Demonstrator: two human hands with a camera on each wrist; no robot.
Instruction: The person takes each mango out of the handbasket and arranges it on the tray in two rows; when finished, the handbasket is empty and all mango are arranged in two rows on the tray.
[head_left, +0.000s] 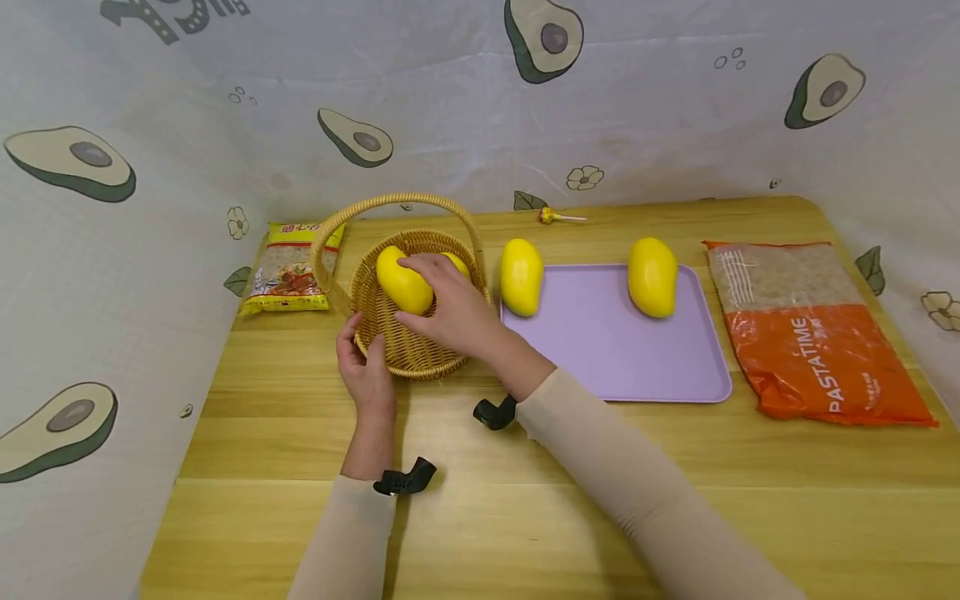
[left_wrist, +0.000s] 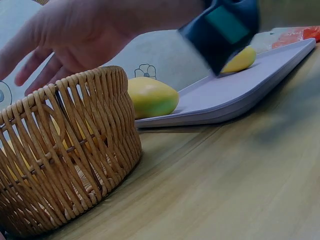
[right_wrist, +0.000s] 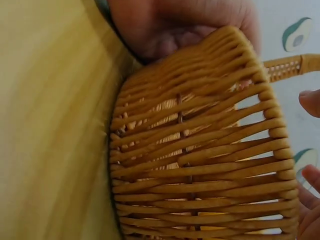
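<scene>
A wicker basket [head_left: 420,367] with a tall hoop handle stands on the table's left part, a yellow mango [head_left: 401,282] and a second mango [head_left: 454,264] inside it. My left hand [head_left: 366,379] holds the basket's front left side, thumb at the rim. Over the basket is my right hand [head_left: 453,312], its fingers spread above the first mango and partly covering the second. From the left wrist view, the right hand [left_wrist: 85,37] appears above the rim with its fingers extended. The right wrist view has the left hand [right_wrist: 180,25] against the weave.
Right of the basket lies a lilac tray [head_left: 615,358], with one mango [head_left: 521,279] at its left edge and another mango [head_left: 652,279] at its back right. An orange pasta bag [head_left: 825,350], a yellow food packet [head_left: 288,279] and a lollipop [head_left: 551,216] lie around them.
</scene>
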